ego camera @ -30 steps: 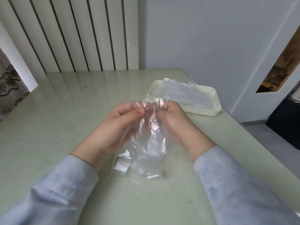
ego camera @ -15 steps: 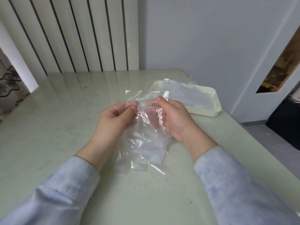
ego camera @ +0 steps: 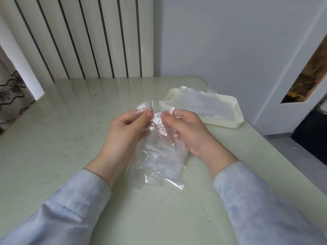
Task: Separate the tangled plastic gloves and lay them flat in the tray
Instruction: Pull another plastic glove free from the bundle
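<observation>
A glossy pale-green table [ego camera: 53,138] stands against a white panel with dark vertical slots [ego camera: 88,41] (mirrored in the tabletop) and a plain bluish-white wall [ego camera: 230,41]; grey floor [ego camera: 292,151] shows at right.

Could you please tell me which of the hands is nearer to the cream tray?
The right hand, close beside the tray; the left hand sits further left, across the plastic gloves both pinch.
</observation>
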Demonstrator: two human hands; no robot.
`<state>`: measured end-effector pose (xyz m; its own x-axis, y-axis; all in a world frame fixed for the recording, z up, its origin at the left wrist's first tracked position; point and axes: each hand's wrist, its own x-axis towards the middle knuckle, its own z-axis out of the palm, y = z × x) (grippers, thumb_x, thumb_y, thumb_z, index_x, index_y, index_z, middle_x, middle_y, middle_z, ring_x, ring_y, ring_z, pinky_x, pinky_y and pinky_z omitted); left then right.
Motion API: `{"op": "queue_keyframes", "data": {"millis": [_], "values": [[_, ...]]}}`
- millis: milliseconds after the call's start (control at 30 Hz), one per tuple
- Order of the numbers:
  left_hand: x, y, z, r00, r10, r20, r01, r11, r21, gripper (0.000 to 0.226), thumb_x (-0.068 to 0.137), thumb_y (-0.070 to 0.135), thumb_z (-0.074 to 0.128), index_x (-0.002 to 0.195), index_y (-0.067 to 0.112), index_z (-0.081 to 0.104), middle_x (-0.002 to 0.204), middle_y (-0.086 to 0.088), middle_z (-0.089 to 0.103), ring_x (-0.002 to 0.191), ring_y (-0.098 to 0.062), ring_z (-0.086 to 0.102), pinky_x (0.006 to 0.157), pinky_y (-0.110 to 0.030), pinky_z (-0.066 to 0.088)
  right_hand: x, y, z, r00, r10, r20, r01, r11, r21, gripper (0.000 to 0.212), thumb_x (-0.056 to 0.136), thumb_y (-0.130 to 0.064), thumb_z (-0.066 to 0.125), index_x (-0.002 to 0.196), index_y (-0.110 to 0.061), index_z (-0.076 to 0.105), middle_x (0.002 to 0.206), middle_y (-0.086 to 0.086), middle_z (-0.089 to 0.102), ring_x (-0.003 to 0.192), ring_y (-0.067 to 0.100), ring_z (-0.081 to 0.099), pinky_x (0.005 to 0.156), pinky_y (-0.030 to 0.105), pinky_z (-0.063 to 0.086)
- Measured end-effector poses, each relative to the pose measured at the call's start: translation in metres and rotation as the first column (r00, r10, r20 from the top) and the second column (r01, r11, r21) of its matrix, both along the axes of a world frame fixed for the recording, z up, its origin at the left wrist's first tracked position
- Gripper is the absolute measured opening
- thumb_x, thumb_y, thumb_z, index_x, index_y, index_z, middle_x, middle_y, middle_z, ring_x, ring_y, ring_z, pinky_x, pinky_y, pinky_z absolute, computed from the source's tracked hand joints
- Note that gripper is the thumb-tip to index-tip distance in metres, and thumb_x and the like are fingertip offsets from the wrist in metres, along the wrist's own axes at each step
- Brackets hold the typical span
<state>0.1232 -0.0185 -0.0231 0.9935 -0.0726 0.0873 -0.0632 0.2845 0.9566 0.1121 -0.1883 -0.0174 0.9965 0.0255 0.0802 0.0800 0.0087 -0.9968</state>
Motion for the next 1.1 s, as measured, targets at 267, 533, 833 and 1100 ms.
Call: {"op": "queue_keyframes", "data": {"millis": [267,533,833,1100], "values": [[0.0001,0.0038,0.0051,0.996,0.083,0.029,-0.081,0.995,-0.057,0.011,0.094,0.016,0.068,0.090,0.019,0.079,0.092,0.000,0.074,0.085,-0.013,0.068,0.076,-0.027,0.056,0.0015,0.0002,0.0008,0.999,-0.033,0.037,0.027,0.987,0.157,0.005,0.093,0.004,0.065,0.097,0.007,0.068,0.071,0.006,0.072,0.061,0.011,0.070,0.059,0.020,0.054],[0.0022,0.0017,0.0023,0.991,0.111,0.072,-0.107,0.993,-0.053,0.024,0.089,0.008,0.074,0.110,0.020,0.069,0.070,0.008,0.067,0.070,-0.009,0.064,0.074,-0.025,0.054,0.0008,0.0010,0.0030,0.997,-0.074,0.021,0.071,0.989,0.133,0.039,0.107,-0.025,0.049,0.089,0.002,0.071,0.080,0.019,0.071,0.063,0.025,0.067,0.051,0.026,0.050],[0.0022,0.0032,0.0015,0.990,0.086,0.110,-0.081,0.995,-0.053,0.031,0.087,0.011,0.075,0.115,0.022,0.067,0.073,0.008,0.069,0.069,-0.010,0.065,0.072,-0.029,0.052,0.0011,0.0000,0.0013,0.988,-0.101,0.116,0.096,0.995,0.040,0.024,0.102,-0.014,0.059,0.088,-0.001,0.074,0.086,0.023,0.073,0.072,0.028,0.063,0.055,0.031,0.052],[0.0017,0.0030,0.0012,0.993,0.078,0.092,-0.072,0.995,-0.066,0.034,0.080,0.014,0.078,0.112,0.018,0.067,0.076,0.004,0.073,0.068,-0.009,0.067,0.066,-0.023,0.054,0.0043,0.0013,-0.0012,0.990,-0.107,0.088,0.099,0.991,0.089,0.016,0.096,-0.019,0.069,0.086,-0.013,0.080,0.094,0.029,0.073,0.091,0.051,0.069,0.066,0.042,0.055]]}}
